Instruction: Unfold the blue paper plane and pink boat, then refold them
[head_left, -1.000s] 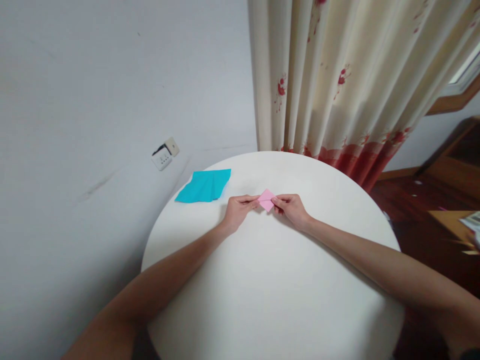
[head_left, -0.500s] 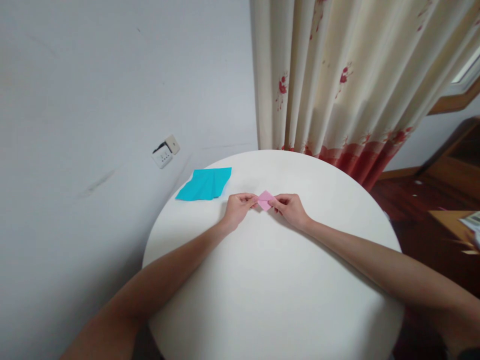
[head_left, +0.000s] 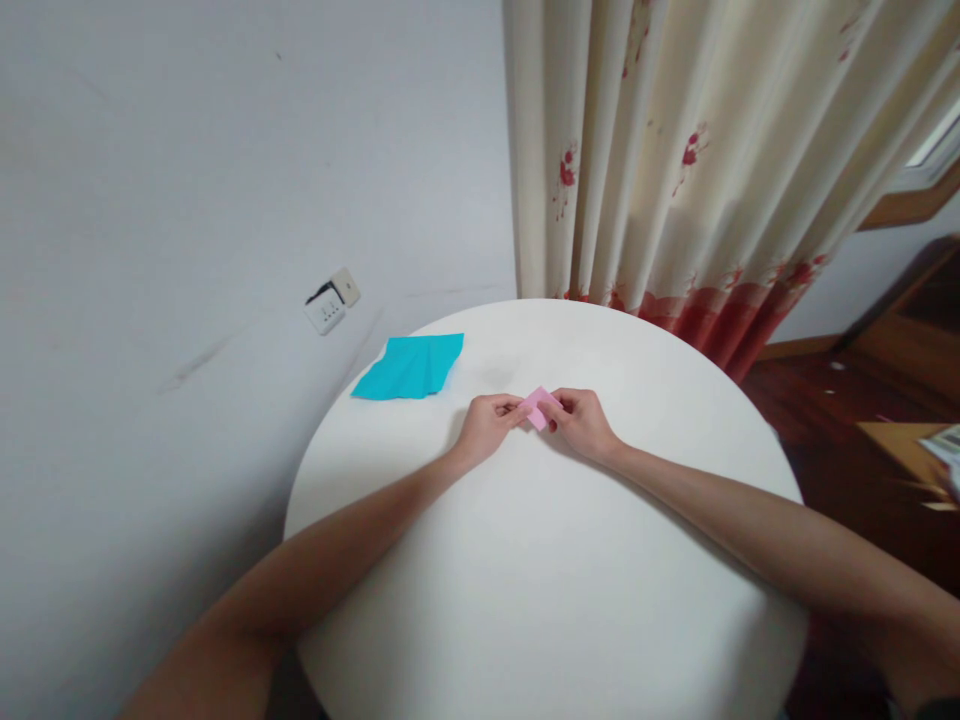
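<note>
A small folded pink paper (head_left: 539, 396), roughly diamond-shaped, is held between my two hands above the middle of the white table. The left corner of it is pinched by my left hand (head_left: 490, 421), thumb and fingers closed together. On the other side my right hand (head_left: 584, 420) grips the right part, its thumb lying over the paper's face. My fingertips cover some of the edges. A creased sheet of blue paper (head_left: 411, 367) lies on the table beyond my left hand, apart from both hands.
The round white table (head_left: 555, 580) stands against a pale wall (head_left: 187, 180) with a power socket (head_left: 325, 311) at the left. A cream and red curtain (head_left: 675, 180) hangs behind its far edge. To the right is a wooden surface (head_left: 896, 450) with papers on it.
My left hand has moved a little to the right, closer to my right hand. The pink paper has shifted slightly right and tilted. The blue paper stays where it was.
</note>
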